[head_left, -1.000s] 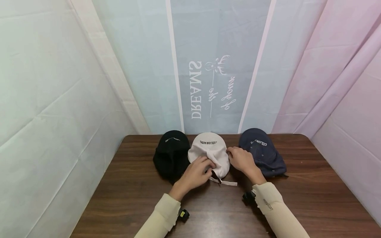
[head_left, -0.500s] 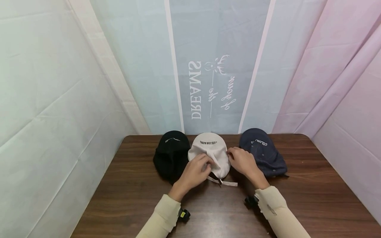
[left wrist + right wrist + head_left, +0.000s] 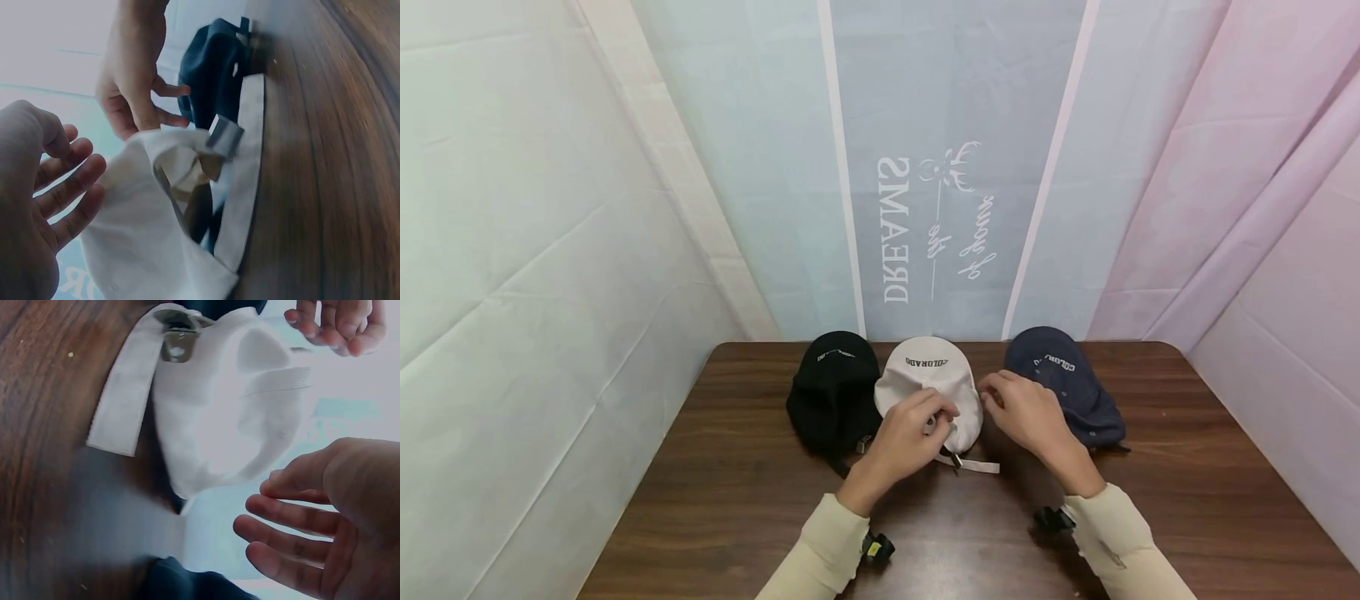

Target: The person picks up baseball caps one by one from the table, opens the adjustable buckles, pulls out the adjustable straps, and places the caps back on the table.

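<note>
A white cap (image 3: 917,367) with COLORADO lettering rests between two others on the table, its crown creased. Its strap (image 3: 245,187) and metal buckle (image 3: 224,134) face the near side. My left hand (image 3: 910,433) hovers over the cap's near left part, fingers loosely bent and holding nothing; the left wrist view shows the fingertips at its fabric. Beside the cap's right edge is my right hand (image 3: 1026,408), its fingers relaxed and apart from the fabric in the right wrist view.
To the left lies a black cap (image 3: 831,400), close against the white one. A navy cap (image 3: 1045,354) is on the right, partly behind my right hand. The wooden table (image 3: 940,533) ends at a printed cloth backdrop (image 3: 955,108).
Both hands have shifted slightly right; the left hand has lifted off the white cap's crown, and the right hand has drawn away from its edge. The caps stay in place.
</note>
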Available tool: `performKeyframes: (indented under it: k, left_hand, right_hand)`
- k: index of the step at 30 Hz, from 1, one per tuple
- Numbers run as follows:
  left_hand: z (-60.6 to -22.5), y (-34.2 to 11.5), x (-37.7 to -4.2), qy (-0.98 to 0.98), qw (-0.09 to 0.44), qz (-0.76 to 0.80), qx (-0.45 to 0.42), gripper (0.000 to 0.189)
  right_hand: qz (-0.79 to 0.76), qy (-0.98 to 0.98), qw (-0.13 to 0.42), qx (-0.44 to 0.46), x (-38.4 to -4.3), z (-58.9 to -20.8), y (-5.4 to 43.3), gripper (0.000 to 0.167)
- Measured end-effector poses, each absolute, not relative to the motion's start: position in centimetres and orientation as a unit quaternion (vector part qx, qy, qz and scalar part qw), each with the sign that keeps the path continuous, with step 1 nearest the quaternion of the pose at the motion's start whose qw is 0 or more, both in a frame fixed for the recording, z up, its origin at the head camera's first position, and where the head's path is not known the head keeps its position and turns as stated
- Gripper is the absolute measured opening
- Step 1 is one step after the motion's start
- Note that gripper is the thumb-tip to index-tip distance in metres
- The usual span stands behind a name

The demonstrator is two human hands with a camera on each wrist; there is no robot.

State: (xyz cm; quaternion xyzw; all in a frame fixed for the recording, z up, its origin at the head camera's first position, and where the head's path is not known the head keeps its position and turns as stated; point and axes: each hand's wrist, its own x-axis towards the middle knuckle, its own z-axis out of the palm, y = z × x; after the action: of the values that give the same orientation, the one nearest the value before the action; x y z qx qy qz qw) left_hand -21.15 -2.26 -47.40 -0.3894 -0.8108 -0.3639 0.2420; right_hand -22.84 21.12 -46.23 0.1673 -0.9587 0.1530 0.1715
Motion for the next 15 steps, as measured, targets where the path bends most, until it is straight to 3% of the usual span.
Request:
performKeyframes:
  k: [8,15]
  left_hand:
    - [-46.5,-0.5,-20.7,-0.788,0.251,-0.368,-0.424,0.018]
    - [-46.2,1.0,-20.7,-0.781,0.262,-0.349,-0.447,0.02]
  right_hand:
    - [0.148,-0.949,0.205,0.187,-20.7,-43.9,22.4,0.012]
    - [0.133,-0.951,0.2,0.194,-19.6,-42.7,24.0,0.016]
